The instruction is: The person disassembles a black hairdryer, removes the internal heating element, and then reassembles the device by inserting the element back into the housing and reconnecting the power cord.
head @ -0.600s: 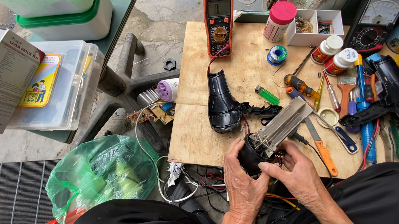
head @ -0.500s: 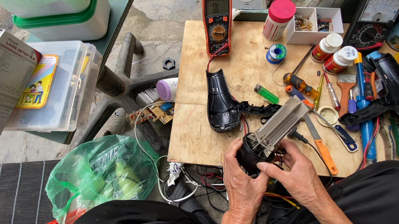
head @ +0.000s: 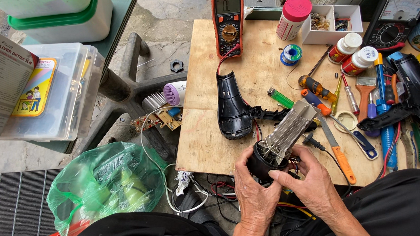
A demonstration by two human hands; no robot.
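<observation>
Heating element [head: 287,133] with its black motor housing [head: 263,164] sits off the worktop's [head: 212,148] near edge, cupped in the left hand [head: 252,192] while the right hand's [head: 311,182] fingertips pinch its wires, keeping the coil end up and steady.

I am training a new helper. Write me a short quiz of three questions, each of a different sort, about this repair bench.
1. True or false: both hands hold the heating element assembly.
2. Which lies nearest the black dryer shell? A) green lighter B) pink-lidded jar C) green plastic bag
3. Fill in: the multimeter with the orange case lies at the board's ____ edge.

Key: 1 true: left hand and right hand grip it. 2 A. 3 far.
</observation>
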